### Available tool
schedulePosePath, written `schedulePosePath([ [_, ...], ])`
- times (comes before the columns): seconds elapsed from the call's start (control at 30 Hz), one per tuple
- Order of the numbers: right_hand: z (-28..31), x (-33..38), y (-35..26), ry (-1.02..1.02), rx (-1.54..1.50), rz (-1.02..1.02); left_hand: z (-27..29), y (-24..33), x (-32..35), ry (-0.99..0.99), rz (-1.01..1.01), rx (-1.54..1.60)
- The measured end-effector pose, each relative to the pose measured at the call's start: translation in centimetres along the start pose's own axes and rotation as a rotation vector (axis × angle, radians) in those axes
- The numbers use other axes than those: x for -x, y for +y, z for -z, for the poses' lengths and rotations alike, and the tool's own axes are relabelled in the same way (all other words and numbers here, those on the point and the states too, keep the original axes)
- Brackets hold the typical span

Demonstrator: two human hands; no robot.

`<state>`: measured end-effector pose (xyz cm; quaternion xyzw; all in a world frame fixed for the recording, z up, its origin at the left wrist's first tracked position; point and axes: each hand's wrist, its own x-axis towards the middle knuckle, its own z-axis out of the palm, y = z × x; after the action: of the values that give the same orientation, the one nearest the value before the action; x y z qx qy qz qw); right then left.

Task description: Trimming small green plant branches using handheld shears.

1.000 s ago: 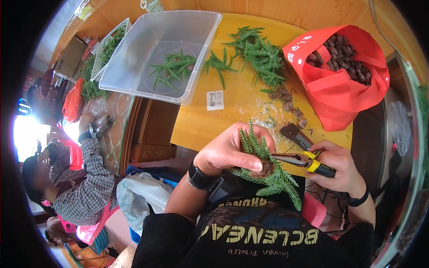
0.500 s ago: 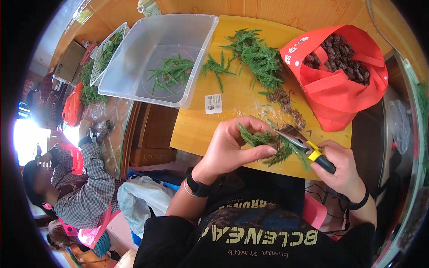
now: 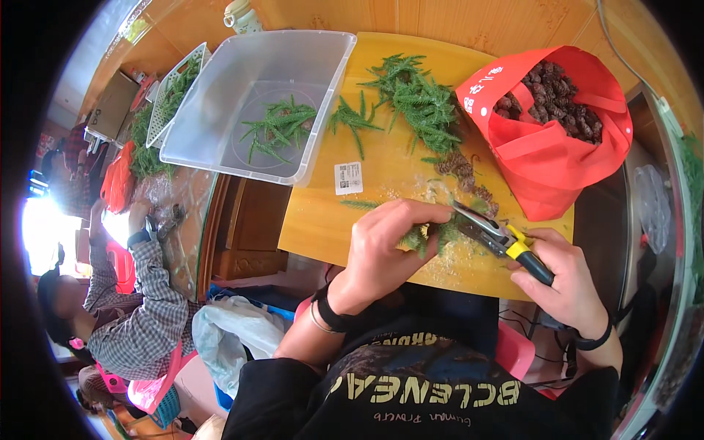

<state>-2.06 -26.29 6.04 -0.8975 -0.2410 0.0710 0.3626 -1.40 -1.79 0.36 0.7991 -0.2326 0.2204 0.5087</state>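
My left hand (image 3: 381,249) is closed, pinching a green artificial pine sprig (image 3: 415,239) between thumb and fingers over the near part of the table. One tip of greenery pokes out to the left behind the knuckles, and the fingers hide much of the rest. My right hand (image 3: 563,280) grips pliers (image 3: 529,261) with yellow and black handles. Their metal jaws point left and reach the sprig beside my left fingertips; what lies between them I cannot make out. Beyond the jaws, several brown pine cones (image 3: 463,170) lie on the yellow table (image 3: 315,227).
A red bag (image 3: 539,172) full of pine cones stands at the right. Green sprigs (image 3: 424,106) lie at the table's far side. A clear plastic bin (image 3: 220,167) holds more sprigs; a white label (image 3: 349,178) lies nearby. At left, another person in a checked sleeve (image 3: 158,271) sits working.
My left fingers have curled further over the sprig, and it has turned, so less of it shows. The pliers stay close to it, their jaws shifted slightly.
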Motion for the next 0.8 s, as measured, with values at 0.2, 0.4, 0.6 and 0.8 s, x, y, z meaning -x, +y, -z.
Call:
schedulePosePath([
  [0.2, 2.3, -0.7, 0.6, -0.260, -0.049, 0.036, 1.1, -0.5, 0.6, -0.101, 0.352, 0.627],
  [0.4, 2.7, -1.1, 1.1, -0.320, -0.054, 0.090, 1.1, -1.5, 1.2, -0.125, 0.430, 1.108],
  [0.6, 0.2, -1.2, 2.1, -0.296, -0.229, 0.214, 0.2, -2.3, 2.0, -0.281, 0.467, 1.439],
  [0.8, -1.4, -1.7, 2.4, -0.240, -0.302, 0.311, -0.8, -2.2, 2.6, -0.212, 0.494, 1.575],
])
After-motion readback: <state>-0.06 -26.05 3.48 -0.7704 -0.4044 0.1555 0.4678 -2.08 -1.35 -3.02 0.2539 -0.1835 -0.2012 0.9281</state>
